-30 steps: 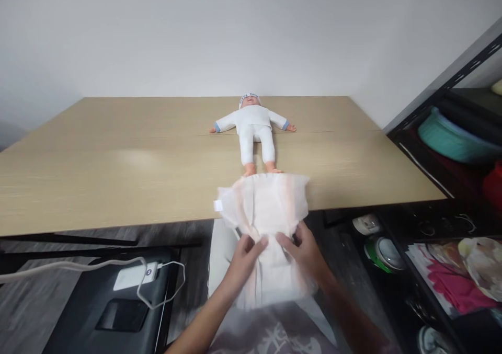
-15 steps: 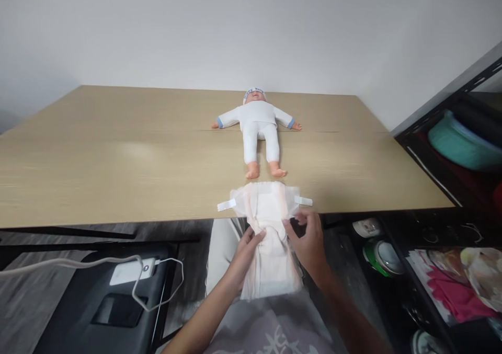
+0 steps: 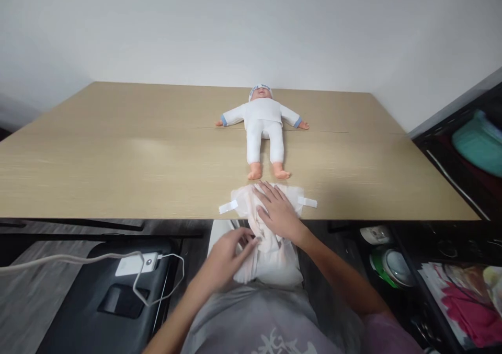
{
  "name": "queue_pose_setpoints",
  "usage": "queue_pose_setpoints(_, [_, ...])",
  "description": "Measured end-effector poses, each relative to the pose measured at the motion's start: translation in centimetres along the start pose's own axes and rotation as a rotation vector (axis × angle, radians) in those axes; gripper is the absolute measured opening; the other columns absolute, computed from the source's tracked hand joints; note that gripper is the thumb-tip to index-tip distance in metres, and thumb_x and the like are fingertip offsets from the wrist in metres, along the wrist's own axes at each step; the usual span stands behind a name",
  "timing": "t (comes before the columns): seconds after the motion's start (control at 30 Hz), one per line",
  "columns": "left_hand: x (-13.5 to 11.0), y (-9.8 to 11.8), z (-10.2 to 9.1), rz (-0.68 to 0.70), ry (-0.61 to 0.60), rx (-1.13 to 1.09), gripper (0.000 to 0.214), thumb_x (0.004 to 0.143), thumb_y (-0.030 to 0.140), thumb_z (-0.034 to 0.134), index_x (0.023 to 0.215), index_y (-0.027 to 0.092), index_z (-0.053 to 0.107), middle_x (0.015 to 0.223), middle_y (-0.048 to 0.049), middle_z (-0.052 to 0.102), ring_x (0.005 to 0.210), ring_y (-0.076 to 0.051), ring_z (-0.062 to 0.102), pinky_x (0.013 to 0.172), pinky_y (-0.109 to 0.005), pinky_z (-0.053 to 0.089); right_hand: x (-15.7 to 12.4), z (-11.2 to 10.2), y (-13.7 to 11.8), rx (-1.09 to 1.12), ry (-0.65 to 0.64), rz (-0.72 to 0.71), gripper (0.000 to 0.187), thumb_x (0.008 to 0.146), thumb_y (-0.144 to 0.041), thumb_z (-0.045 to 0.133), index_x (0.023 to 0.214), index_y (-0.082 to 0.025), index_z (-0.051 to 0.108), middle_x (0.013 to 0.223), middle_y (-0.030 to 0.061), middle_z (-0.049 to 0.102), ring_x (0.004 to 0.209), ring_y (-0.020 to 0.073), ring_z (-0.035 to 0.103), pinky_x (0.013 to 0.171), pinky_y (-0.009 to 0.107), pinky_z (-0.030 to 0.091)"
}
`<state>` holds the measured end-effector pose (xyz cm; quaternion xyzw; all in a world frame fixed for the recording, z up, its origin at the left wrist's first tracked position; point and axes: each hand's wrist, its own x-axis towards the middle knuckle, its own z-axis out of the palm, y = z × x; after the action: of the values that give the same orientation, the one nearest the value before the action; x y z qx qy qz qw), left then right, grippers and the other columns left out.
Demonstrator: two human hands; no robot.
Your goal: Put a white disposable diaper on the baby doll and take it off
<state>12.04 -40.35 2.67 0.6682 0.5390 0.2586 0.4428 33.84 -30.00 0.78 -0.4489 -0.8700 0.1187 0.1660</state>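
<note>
An unfolded white diaper (image 3: 245,200) with pinkish edges has its tabbed end on the front of the table; its other end hangs over the edge onto my lap. My right hand (image 3: 277,210) lies flat on the tabbed end, fingers stretched out. At the left side of its narrow middle, my left hand (image 3: 231,254) pinches the diaper's edge between thumb and fingers. The two white tabs stick out to either side. Just beyond the diaper, a baby doll (image 3: 263,118) in white clothes and a lettered cap lies on its back, arms spread, feet toward me.
The wooden table (image 3: 137,171) meets the wall at the back. On a black seat (image 3: 78,312) at lower left are a white power bank (image 3: 135,264) with a cable and a dark phone (image 3: 122,300). To the right, a shelf holds a teal basin (image 3: 476,139) and pink cloth (image 3: 465,312).
My right hand has moved from the diaper's right edge up onto its tabbed end and flattened there. My left hand has stayed at the left edge. The view has shifted slightly.
</note>
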Motion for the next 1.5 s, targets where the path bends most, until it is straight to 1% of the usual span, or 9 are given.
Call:
queue_pose_setpoints(0.17, [8.0, 0.3, -7.3, 0.316, 0.279, 0.553, 0.025, 0.111, 0.036, 0.055, 0.123, 0.022, 0.071, 0.118, -0.0131, 0.077, 0.111, -0.033, 0.069, 0.1, -0.048, 0.053, 0.4, -0.2, 0.2, -0.007, -0.008, -0.005, 0.06, 0.115, -0.036, 0.045, 0.173, -0.021, 0.043, 0.182, 0.0095, 0.035, 0.171, 0.0277, 0.028, 0.141, 0.054, 0.024])
queue_pose_setpoints(0.23, [12.9, 0.3, -8.8, 0.31, 0.435, 0.774, 0.04, 0.106, 0.027, 0.06, 0.144, 0.016, 0.065, 0.143, -0.0212, 0.07, 0.13, -0.042, 0.062, 0.11, -0.059, 0.048, 0.5, -0.2, 0.2, -0.008, -0.01, -0.003, 0.06, 0.115, -0.035, 0.045, 0.173, -0.022, 0.043, 0.182, 0.0094, 0.036, 0.171, 0.0275, 0.03, 0.141, 0.054, 0.025])
queue_pose_setpoints(0.3, [17.5, 0.5, -9.4, 0.317, 0.445, 0.88, 0.066, 0.098, 0.02, 0.065, 0.162, 0.01, 0.05, 0.162, -0.0283, 0.054, 0.145, -0.047, 0.053, 0.116, -0.062, 0.045, 0.5, -0.2, 0.2, -0.015, -0.009, -0.003, 0.06, 0.114, -0.033, 0.046, 0.173, -0.021, 0.044, 0.183, 0.0094, 0.035, 0.17, 0.0277, 0.03, 0.141, 0.055, 0.025])
queue_pose_setpoints(0.5, [25.6, 2.4, -8.5, 0.885, -0.121, 1.085, 0.1, 0.085, 0.0, 0.067, 0.176, 0.03, 0.035, 0.188, -0.0114, 0.021, 0.172, -0.038, 0.025, 0.136, -0.055, 0.027, 0.5, -0.1, -0.1, -0.016, -0.002, 0.009, 0.06, 0.112, -0.031, 0.049, 0.172, -0.023, 0.045, 0.182, 0.0089, 0.036, 0.17, 0.0283, 0.032, 0.141, 0.055, 0.026])
queue_pose_setpoints(0.63, [27.5, 3.6, -7.4, 1.051, -0.316, 0.956, 0.063, 0.097, 0.009, 0.062, 0.156, 0.028, 0.061, 0.176, -0.0058, 0.049, 0.165, -0.033, 0.041, 0.135, -0.048, 0.03, 0.5, -0.1, -0.3, -0.007, 0.005, 0.014, 0.06, 0.112, -0.031, 0.05, 0.171, -0.022, 0.047, 0.182, 0.0096, 0.036, 0.169, 0.0276, 0.033, 0.141, 0.055, 0.026])
queue_pose_setpoints(0.77, [28.6, 4.2, -6.8, 1.036, -0.295, 0.646, 0.022, 0.102, 0.027, 0.064, 0.117, 0.029, 0.08, 0.135, -0.0103, 0.08, 0.137, -0.035, 0.065, 0.118, -0.049, 0.046, 0.6, -0.5, -0.1, 0.023, -0.012, 0.01, 0.06, 0.114, -0.035, 0.049, 0.173, -0.023, 0.043, 0.183, 0.0097, 0.033, 0.17, 0.028, 0.031, 0.141, 0.057, 0.028])
queue_pose_setpoints(1.0, [29.4, 8.3, -10.5, 0.978, -0.169, 0.288, 0.033, 0.104, 0.05, 0.066, 0.125, 0.028, 0.078, 0.125, -0.0075, 0.081, 0.122, -0.03, 0.068, 0.115, -0.047, 0.049, 3.5, -0.6, 3.2, 0.042, -0.041, -0.037, 0.061, 0.117, -0.042, 0.045, 0.177, -0.032, 0.035, 0.183, 0.0049, 0.034, 0.172, 0.0271, 0.026, 0.141, 0.059, 0.027])
queue_pose_setpoints(1.23, [31.0, 11.6, -15.7, 0.804, 0.081, 0.132, 0.055, 0.088, 0.065, 0.086, 0.12, 0.021, 0.077, 0.12, -0.009, 0.08, 0.118, -0.032, 0.075, 0.106, -0.047, 0.059, 12.5, 0.1, 9.1, -0.021, -0.066, -0.055, 0.063, 0.117, -0.048, 0.044, 0.176, -0.024, 0.036, 0.185, 0.0103, 0.027, 0.173, 0.0306, 0.022, 0.14, 0.059, 0.024])
queue_pose_setpoints(1.5, [31.1, 12.2, -17.1, 0.794, 0.116, 0.083, 0.065, 0.095, 0.067, 0.079, 0.137, 0.019, 0.066, 0.131, -0.01, 0.078, 0.131, -0.033, 0.073, 0.108, -0.051, 0.062, 25.6, 0.2, 15.0, 0.048, -0.019, -0.083, 0.053, 0.115, -0.036, 0.058, 0.162, -0.011, 0.054, 0.176, 0.0186, 0.045, 0.165, 0.0352, 0.038, 0.138, 0.058, 0.027])
